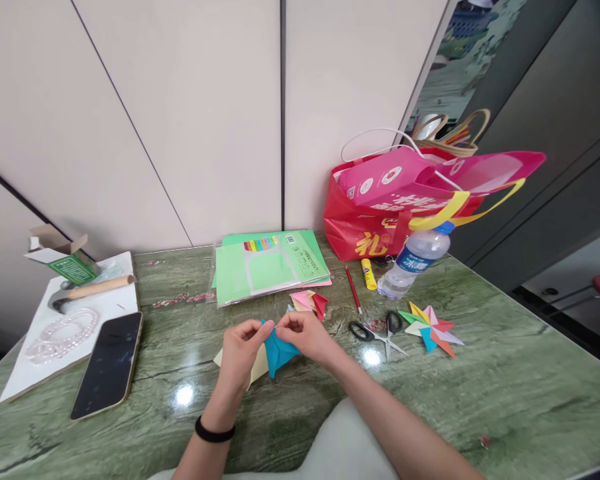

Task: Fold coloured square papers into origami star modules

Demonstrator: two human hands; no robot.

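Observation:
Both my hands pinch a folded piece of blue paper [279, 355] above the table's front middle. My left hand [243, 347] grips its left upper edge between thumb and finger. Close beside it, my right hand [304, 333] holds the upper right part the same way. A cream sheet of paper [260, 370] lies beneath, partly hidden by my left hand and the blue paper. Just behind my right hand are folded pink and red paper pieces [310, 301]. To the right lie open black-handled scissors [380, 335] and a multicoloured folded paper star [431, 328].
Behind my hands lies a pack of green paper [270, 265]. A red pencil [353, 290], a yellow glue stick [369, 274], a water bottle [414, 261] and a red bag [365, 220] stand or lie right of it. On the left are a phone [109, 365] and a white board [25, 380].

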